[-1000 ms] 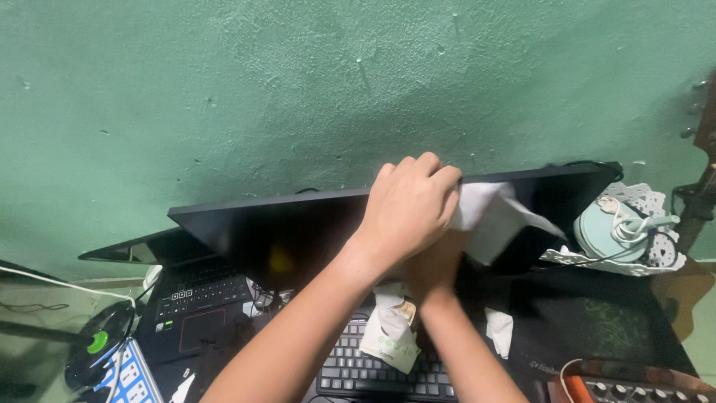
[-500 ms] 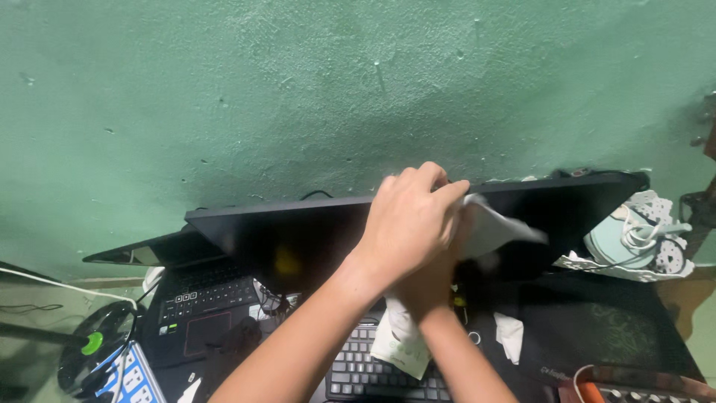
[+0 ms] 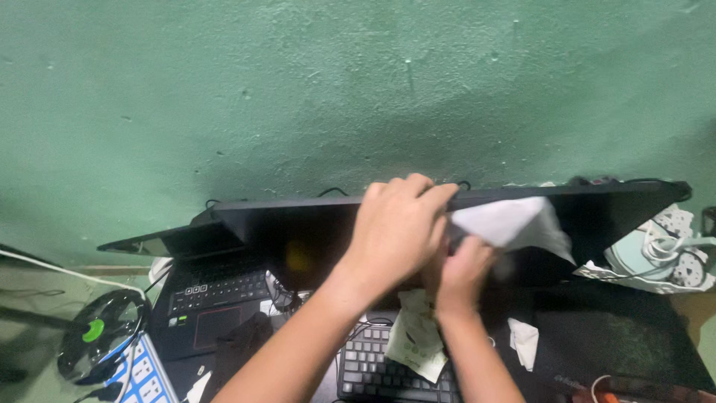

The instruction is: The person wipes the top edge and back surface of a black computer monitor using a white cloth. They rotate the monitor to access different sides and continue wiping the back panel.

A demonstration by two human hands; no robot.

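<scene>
My left hand (image 3: pixel 399 227) grips the top edge of a black monitor (image 3: pixel 619 216) near its middle, fingers curled over the rim. Just below and to the right, my right hand (image 3: pixel 462 272) presses a white tissue (image 3: pixel 514 222) against the dark screen. The tissue fans out up and to the right of that hand. Below the hands, a crumpled printed paper wrapper (image 3: pixel 418 343) lies on a black keyboard (image 3: pixel 369 369).
An open black laptop (image 3: pixel 212 298) sits at the left, with a small fan (image 3: pixel 97 336) and a blue power strip (image 3: pixel 145 377) beyond it. A crumpled tissue (image 3: pixel 526 342) lies on the dark mat (image 3: pixel 619 336). A teal round object (image 3: pixel 652 257) with a white cable stands at right. A green wall (image 3: pixel 335 89) is behind.
My right hand has come out from under the left and shifted right with the tissue across the screen. My left hand stays on the monitor's top edge. The view drifted.
</scene>
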